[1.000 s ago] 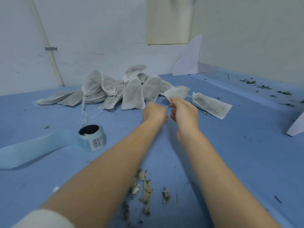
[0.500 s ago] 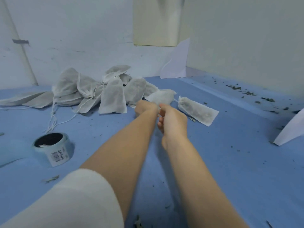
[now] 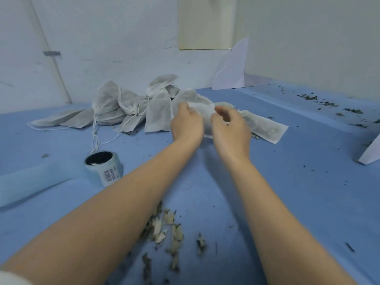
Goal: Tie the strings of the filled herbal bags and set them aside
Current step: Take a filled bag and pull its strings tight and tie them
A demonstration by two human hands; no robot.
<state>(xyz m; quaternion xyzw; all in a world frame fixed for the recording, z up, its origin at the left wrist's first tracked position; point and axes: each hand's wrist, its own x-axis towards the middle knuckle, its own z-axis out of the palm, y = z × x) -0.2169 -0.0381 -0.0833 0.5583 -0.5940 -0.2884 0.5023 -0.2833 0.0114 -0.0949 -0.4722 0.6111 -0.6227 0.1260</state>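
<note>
Centrally, left hand (image 3: pixel 186 124) and right hand (image 3: pixel 229 128) both pinch bag (image 3: pixel 202 113) above counter (image 3: pixel 287 192), near pile (image 3: pixel 127 108). Second bag (image 3: pixel 265 128) lies just right. Step, judged: tying string; string itself not discernible. Next: cinch knot, place bag on pile.
</note>
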